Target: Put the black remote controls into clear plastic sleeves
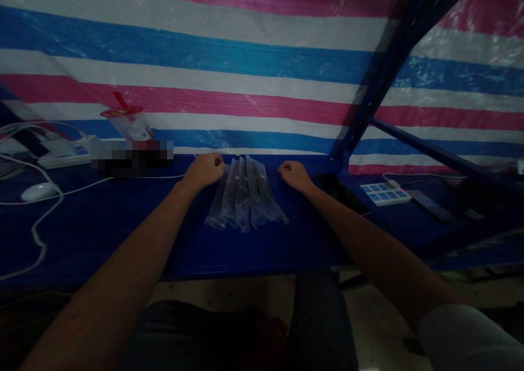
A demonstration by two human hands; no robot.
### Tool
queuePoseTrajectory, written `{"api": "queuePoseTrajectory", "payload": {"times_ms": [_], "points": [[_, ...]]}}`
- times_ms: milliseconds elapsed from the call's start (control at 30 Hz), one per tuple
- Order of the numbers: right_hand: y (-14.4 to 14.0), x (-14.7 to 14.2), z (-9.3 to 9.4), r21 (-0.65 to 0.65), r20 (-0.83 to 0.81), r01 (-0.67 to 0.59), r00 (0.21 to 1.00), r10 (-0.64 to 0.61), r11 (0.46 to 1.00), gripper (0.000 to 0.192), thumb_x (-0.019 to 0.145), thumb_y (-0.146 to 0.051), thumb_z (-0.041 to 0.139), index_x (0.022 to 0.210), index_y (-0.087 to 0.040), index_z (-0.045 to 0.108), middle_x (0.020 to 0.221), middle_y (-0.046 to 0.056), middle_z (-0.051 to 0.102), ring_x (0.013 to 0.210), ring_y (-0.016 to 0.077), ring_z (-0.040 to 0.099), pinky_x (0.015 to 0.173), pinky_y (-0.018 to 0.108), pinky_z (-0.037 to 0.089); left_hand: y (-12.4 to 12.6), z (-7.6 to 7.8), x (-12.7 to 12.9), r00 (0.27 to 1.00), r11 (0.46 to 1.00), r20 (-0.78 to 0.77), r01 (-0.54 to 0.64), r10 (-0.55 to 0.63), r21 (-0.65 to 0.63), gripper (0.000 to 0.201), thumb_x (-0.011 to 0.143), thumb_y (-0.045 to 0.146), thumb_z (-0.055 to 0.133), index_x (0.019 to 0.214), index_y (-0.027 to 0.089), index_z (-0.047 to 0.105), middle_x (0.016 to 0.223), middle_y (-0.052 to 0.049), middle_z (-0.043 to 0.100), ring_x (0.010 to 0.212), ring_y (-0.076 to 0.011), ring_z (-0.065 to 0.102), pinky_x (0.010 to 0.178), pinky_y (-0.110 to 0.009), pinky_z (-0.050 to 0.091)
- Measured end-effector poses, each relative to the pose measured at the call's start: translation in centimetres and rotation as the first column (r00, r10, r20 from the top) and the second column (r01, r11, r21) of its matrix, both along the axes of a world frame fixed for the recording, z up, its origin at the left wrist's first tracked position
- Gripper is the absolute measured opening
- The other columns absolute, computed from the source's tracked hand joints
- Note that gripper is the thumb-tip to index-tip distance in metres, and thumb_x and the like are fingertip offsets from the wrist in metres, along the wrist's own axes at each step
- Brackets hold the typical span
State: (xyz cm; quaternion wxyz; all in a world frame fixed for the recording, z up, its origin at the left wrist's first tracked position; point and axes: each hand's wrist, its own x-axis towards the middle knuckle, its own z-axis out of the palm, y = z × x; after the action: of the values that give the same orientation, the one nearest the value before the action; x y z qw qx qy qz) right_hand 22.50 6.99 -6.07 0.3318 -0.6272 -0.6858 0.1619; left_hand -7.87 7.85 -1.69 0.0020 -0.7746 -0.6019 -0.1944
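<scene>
Nearest the camera, two bare forearms reach forward over the front edge of the blue desk [123,234]. Between them lies a small fanned heap of clear plastic bags [244,196], flat on the desk top near its middle, their far ends close together and the near ends spread apart. The left hand [207,169] is curled into a loose fist, touching the far left corner of the bags; whether it pinches a bag cannot be told. The right hand [295,174] is also curled shut, just beside the bags' far right corner, seemingly apart from them. The bags look thin, limp and slippery, very light, likely to cling together; an edge or corner seems the best place to pinch one. Right of the right hand lies a dark phone [341,193], further right a power strip [385,193]. To the left sit a white mouse [39,191] and white cables [36,229]. Farther back stands a cup with a red lid [127,123] against the striped tarpaulin [245,60].
</scene>
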Motion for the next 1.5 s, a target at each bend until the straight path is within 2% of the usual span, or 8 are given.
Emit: {"api": "queuePoseTrajectory", "payload": {"times_ms": [133,233,333,500,867,1100,1333,1500], "points": [[-0.1,-0.1,0.1,-0.002,0.005,-0.011,1.0,0.011,1.0,0.019,0.087,-0.017,0.054,0.083,-0.016,0.073,0.077,0.005,0.073,0.071,0.0158,0.065,0.066,0.024,0.044,0.7,-2.1,-0.4,0.996,0.996,0.02,-0.09,0.09,-0.013,0.031,0.086,0.029,0.049,0.101,0.02,0.074,0.102,-0.011,0.077,0.096,-0.0269,0.07,0.083,-0.035,0.051],[-0.3,-0.1,0.2,0.003,0.002,-0.017,1.0,0.017,1.0,0.019,0.087,-0.017,0.054,0.083,-0.017,0.073,0.076,0.004,0.073,0.07,0.016,0.065,0.066,0.024,0.044,0.1,-2.6,-1.1,0.994,0.995,-0.045,-0.096,0.095,-0.029,0.032,0.087,0.028,0.048,0.107,0.023,0.073,0.108,-0.01,0.077,0.101,-0.0282,0.07,0.085,-0.036,0.051],[-0.4,-0.1,0.2,0.007,-0.001,-0.021,1.0,0.021,1.0,0.019,0.087,-0.017,0.054,0.082,-0.017,0.073,0.075,0.004,0.072,0.07,0.0162,0.065,0.066,0.024,0.044,-0.6,-2.6,-1.1,0.994,0.998,-0.105,-0.041,0.035,-0.057,0.032,0.087,0.027,0.048,0.108,0.022,0.071,0.109,-0.01,0.076,0.101,-0.0276,0.069,0.084,-0.036,0.051],[-0.4,-0.3,0.1,0.012,0.001,-0.03,1.0,0.03,0.999,0.019,0.086,-0.017,0.054,0.083,-0.017,0.073,0.075,0.004,0.072,0.069,0.0161,0.065,0.066,0.024,0.043,-1.2,-2.5,-0.3,0.982,0.999,-0.189,0.026,-0.03,-0.026,0.027,0.088,0.027,0.047,0.101,0.019,0.069,0.105,-0.014,0.074,0.096,-0.0281,0.069,0.08,-0.036,0.05],[-1.1,-1.9,0.1,0.017,-0.022,-0.095,0.995,0.095,0.995,0.019,0.087,-0.019,0.055,0.082,-0.017,0.073,0.075,0.004,0.073,0.071,0.0157,0.065,0.068,0.024,0.044,-1.7,-2.6,0.7,0.98,0.998,-0.198,-0.044,0.036,-0.038,0.033,0.091,0.034,0.044,0.106,0.019,0.069,0.103,-0.016,0.075,0.095,-0.0349,0.07,0.074,-0.041,0.051],[-0.9,-1.7,-0.1,0.04,-0.087,-0.089,0.992,0.092,0.995,0.019,0.085,-0.016,0.054,0.081,-0.017,0.073,0.073,0.003,0.071,0.069,0.0143,0.064,0.067,0.023,0.043,-1.1,-3.0,-0.2,0.976,0.99,-0.183,-0.133,0.121,-0.053,0.034,0.09,0.035,0.044,0.106,0.019,0.07,0.101,-0.017,0.075,0.094,-0.0334,0.07,0.076,-0.041,0.051],[-0.7,-1.2,0.1,0.097,-0.193,0.002,0.981,0.017,0.995,0.019,0.084,-0.02,0.052,0.075,-0.018,0.068,0.067,-0.001,0.064,0.066,0.0139,0.059,0.064,0.023,0.041,-0.6,-2.7,-1.2,0.955,0.975,-0.213,-0.219,0.208,-0.027,0.038,0.09,0.043,0.044,0.099,0.018,0.072,0.098,-0.019,0.075,0.094,-0.0362,0.07,0.077,-0.042,0.051],[-0.1,-0.3,0.9,0.172,-0.29,0.173,0.95,-0.118,0.97,0.025,0.085,-0.029,0.053,0.062,-0.023,0.045,0.059,-0.005,0.043,0.061,0.0132,0.046,0.058,0.025,0.034,-0.3,-2.6,-2.0,0.943,0.977,-0.253,-0.209,0.215,0.052,0.043,0.092,0.043,0.039,0.089,0.018,0.074,0.093,-0.018,0.075,0.091,-0.0354,0.07,0.074,-0.04,0.049]]}}
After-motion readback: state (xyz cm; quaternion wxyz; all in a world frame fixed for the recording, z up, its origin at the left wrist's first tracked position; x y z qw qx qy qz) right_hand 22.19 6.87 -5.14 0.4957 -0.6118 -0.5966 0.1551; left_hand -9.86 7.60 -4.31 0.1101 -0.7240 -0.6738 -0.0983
